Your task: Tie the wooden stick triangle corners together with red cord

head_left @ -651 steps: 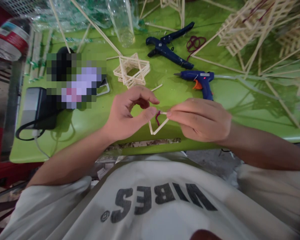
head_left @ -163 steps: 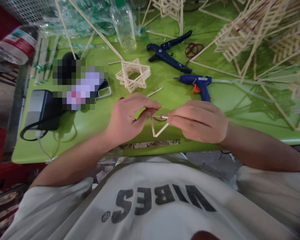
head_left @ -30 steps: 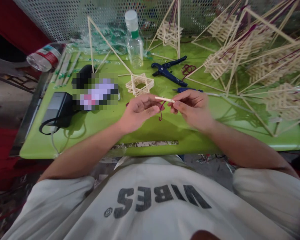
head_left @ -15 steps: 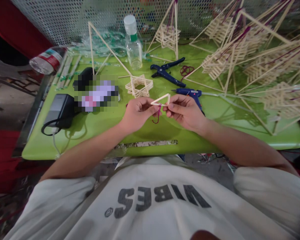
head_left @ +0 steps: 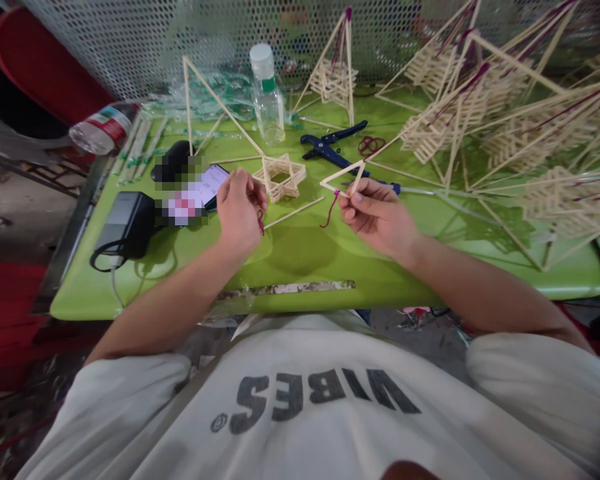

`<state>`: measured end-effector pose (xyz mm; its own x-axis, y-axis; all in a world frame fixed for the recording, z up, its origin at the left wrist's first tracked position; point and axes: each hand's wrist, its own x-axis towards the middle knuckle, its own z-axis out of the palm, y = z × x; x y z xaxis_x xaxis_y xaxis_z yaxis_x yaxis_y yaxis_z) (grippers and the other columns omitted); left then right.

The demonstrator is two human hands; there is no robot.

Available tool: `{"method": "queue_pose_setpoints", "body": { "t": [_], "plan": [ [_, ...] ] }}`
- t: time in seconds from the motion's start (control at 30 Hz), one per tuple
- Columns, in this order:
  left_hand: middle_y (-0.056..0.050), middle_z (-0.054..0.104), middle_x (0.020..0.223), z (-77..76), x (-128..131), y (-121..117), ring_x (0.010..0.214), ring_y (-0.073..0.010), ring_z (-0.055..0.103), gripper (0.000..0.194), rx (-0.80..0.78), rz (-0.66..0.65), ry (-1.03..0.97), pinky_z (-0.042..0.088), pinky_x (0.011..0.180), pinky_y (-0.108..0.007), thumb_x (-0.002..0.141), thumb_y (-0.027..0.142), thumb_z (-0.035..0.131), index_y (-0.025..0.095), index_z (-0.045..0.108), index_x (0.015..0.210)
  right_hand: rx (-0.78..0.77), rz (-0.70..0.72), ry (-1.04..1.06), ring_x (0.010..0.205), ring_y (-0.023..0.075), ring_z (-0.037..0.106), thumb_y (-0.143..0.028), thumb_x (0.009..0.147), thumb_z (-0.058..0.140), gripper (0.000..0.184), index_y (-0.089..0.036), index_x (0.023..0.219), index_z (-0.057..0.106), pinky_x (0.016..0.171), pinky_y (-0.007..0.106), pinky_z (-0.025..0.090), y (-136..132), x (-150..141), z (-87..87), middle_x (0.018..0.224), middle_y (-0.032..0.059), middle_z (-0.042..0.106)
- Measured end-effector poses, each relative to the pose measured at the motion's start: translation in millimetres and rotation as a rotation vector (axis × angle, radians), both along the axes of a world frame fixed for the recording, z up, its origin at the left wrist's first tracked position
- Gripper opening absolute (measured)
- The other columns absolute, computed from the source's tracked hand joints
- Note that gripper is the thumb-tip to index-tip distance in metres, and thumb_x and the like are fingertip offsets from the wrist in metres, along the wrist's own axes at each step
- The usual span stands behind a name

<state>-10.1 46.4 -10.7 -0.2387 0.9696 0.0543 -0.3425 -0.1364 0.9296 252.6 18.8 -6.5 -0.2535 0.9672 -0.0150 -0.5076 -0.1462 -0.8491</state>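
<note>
My right hand (head_left: 377, 217) pinches one corner of a small triangle of pale wooden sticks (head_left: 341, 175). A dark purple string (head_left: 330, 210) is tied to the triangle and dangles below it. Partly hidden behind this hand is a blue glue gun (head_left: 394, 188). My left hand (head_left: 243, 207) is over the table with its fingers curled together, beside a small loop of purple string (head_left: 261, 222); whether the fingertips grip it is hidden. Behind and between the hands sits a star-shaped stack of sticks (head_left: 280, 177). A loose stick (head_left: 295, 212) lies in front of the star.
Behind the star are blue cutters (head_left: 330, 147), a coil of dark red string (head_left: 371, 145) and a clear bottle (head_left: 269, 110). Several stick frames (head_left: 460, 113) crowd the right side of the green table (head_left: 300, 257). At left are a phone (head_left: 213, 187) and a black-grey box (head_left: 125, 223).
My left hand has let go of the triangle and moved left, towards the phone. My right hand keeps the triangle, now turned and slightly raised. The loose stick has come into view.
</note>
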Motion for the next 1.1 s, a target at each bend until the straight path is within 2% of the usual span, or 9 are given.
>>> {"method": "queue_pose_setpoints", "body": {
  "t": [0.1, 0.17, 0.2, 0.37, 0.5, 0.63, 0.83, 0.97, 1.1],
  "plan": [
    [0.004, 0.062, 0.069, -4.4, -0.3, 1.8, 0.059, -0.0076, 0.051, 0.043, 0.012, -0.132, 0.072, 0.040, 0.057, -0.025, 0.098, 0.043, 0.091, 0.021, 0.061, 0.077, 0.030, -0.002, -0.011, 0.071, 0.0090, 0.075, -0.036, 0.074, 0.115, 0.038, -0.022, 0.089, 0.082, 0.065, 0.017, 0.065, -1.0, -0.9, 1.5, 0.085, -0.0005, 0.084],
    [0.001, 0.072, 0.087, -5.3, 1.7, -2.4, 0.070, -0.0085, 0.061, 0.031, 0.053, -0.248, 0.113, 0.050, 0.065, -0.024, 0.083, 0.033, 0.103, 0.020, 0.076, 0.093, 0.056, 0.004, -0.034, 0.068, 0.0091, 0.074, -0.038, 0.075, 0.115, 0.039, -0.021, 0.089, 0.082, 0.064, 0.017, 0.065, -2.0, -1.7, 1.7, 0.084, 0.0002, 0.084],
    [0.000, 0.076, 0.095, -4.9, 2.9, -5.6, 0.076, -0.0099, 0.066, 0.035, 0.096, -0.297, 0.132, 0.054, 0.070, -0.025, 0.080, 0.031, 0.105, 0.021, 0.081, 0.102, 0.067, 0.007, -0.049, 0.067, 0.0091, 0.074, -0.038, 0.076, 0.114, 0.039, -0.021, 0.089, 0.082, 0.064, 0.018, 0.065, -2.6, -2.1, 1.5, 0.084, 0.0006, 0.085],
    [-0.005, 0.082, 0.098, -1.2, 7.6, -21.3, 0.088, -0.0163, 0.076, 0.037, 0.379, -0.382, 0.362, 0.063, 0.080, -0.030, 0.096, 0.052, 0.097, 0.024, 0.087, 0.117, 0.081, 0.015, -0.109, 0.064, 0.0104, 0.074, -0.040, 0.076, 0.114, 0.039, -0.021, 0.091, 0.083, 0.061, 0.021, 0.066, -5.0, -4.5, 0.1, 0.083, 0.0009, 0.085],
    [-0.005, 0.086, 0.103, -5.3, 7.5, -24.2, 0.088, -0.0158, 0.079, 0.026, 0.471, -0.334, 0.502, 0.065, 0.081, -0.030, 0.101, 0.045, 0.094, 0.026, 0.089, 0.118, 0.077, 0.057, -0.137, 0.062, 0.0098, 0.073, -0.042, 0.077, 0.114, 0.038, -0.021, 0.091, 0.084, 0.060, 0.020, 0.063, -6.0, -4.6, 0.7, 0.082, 0.0002, 0.085],
    [-0.004, 0.087, 0.104, -6.5, 6.2, -25.4, 0.088, -0.0157, 0.080, 0.020, 0.540, -0.335, 0.507, 0.066, 0.081, -0.030, 0.102, 0.035, 0.092, 0.029, 0.090, 0.121, 0.074, 0.080, -0.171, 0.062, 0.0093, 0.073, -0.044, 0.077, 0.114, 0.040, -0.021, 0.090, 0.085, 0.060, 0.020, 0.062, -6.9, -3.4, 0.8, 0.083, 0.0009, 0.085],
    [-0.004, 0.085, 0.096, 3.9, 7.3, -30.5, 0.081, -0.0136, 0.075, 0.010, 0.349, -0.362, 0.470, 0.062, 0.076, -0.027, 0.100, 0.032, 0.092, 0.023, 0.091, 0.103, 0.070, 0.065, -0.193, 0.061, 0.0105, 0.070, -0.052, 0.082, 0.110, 0.042, -0.021, 0.092, 0.083, 0.057, 0.022, 0.060, -7.0, -3.5, -0.2, 0.082, 0.0013, 0.083],
    [-0.004, 0.082, 0.085, 5.9, 10.6, -27.8, 0.071, -0.0111, 0.069, 0.019, 0.179, -0.407, 0.270, 0.056, 0.065, -0.023, 0.090, 0.037, 0.101, 0.021, 0.091, 0.094, 0.071, 0.019, -0.171, 0.059, 0.0125, 0.069, -0.065, 0.086, 0.104, 0.053, -0.023, 0.086, 0.072, 0.051, 0.024, 0.052, -3.6, -2.4, 0.7, 0.077, 0.0004, 0.077],
    [-0.002, 0.083, 0.086, 7.1, 12.6, -24.0, 0.069, -0.0090, 0.069, 0.025, 0.066, -0.427, 0.097, 0.061, 0.067, -0.021, 0.082, 0.036, 0.108, 0.022, 0.090, 0.091, 0.031, 0.024, -0.189, 0.061, 0.0155, 0.066, -0.078, 0.086, 0.098, 0.064, -0.026, 0.078, 0.061, 0.054, 0.028, 0.054, -2.1, -0.6, 3.9, 0.073, 0.0001, 0.070]
  ]
}}
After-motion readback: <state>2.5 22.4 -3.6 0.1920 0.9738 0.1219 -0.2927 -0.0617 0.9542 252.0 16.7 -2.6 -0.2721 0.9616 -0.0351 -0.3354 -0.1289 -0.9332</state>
